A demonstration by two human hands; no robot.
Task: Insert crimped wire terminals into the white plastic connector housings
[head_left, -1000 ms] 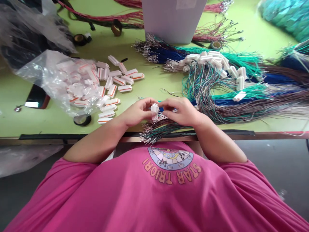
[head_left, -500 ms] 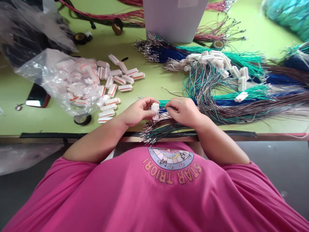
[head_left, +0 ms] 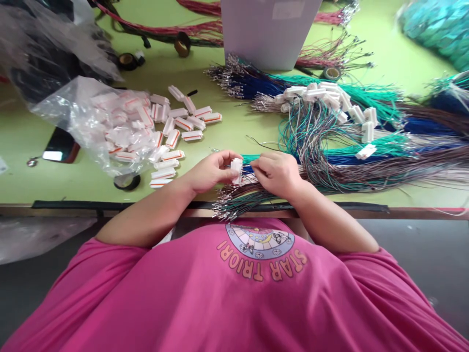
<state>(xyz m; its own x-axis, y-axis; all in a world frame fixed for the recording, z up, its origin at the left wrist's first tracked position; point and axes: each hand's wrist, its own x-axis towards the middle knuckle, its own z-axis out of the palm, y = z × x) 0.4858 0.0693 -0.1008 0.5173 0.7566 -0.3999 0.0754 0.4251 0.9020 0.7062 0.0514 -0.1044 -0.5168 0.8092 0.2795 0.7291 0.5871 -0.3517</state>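
Observation:
Near the table's front edge, my left hand [head_left: 214, 172] pinches a white plastic connector housing [head_left: 236, 171] between thumb and fingers. Just to its right, my right hand [head_left: 277, 173] is closed with its fingertips pinched together, facing the housing. A thin wire seems to be in that pinch, though its end is too small to make out clearly. Under and between the hands run bundles of blue, green, white and brown wires [head_left: 252, 193] with metal terminals at their left ends. White housings with wires in them [head_left: 318, 93] lie heaped beyond my right hand.
Left of my hands, loose white housings with orange strips [head_left: 182, 123] spill from a clear plastic bag [head_left: 73, 105]. A grey box [head_left: 267, 34] stands at the back. Tape rolls [head_left: 126, 182], a dark phone-like object [head_left: 60, 146] and red wire bundles [head_left: 168, 29] lie around.
My right hand has shifted very slightly left and down, closer to the housing. My left hand still holds the same housing. The whole view has moved a little.

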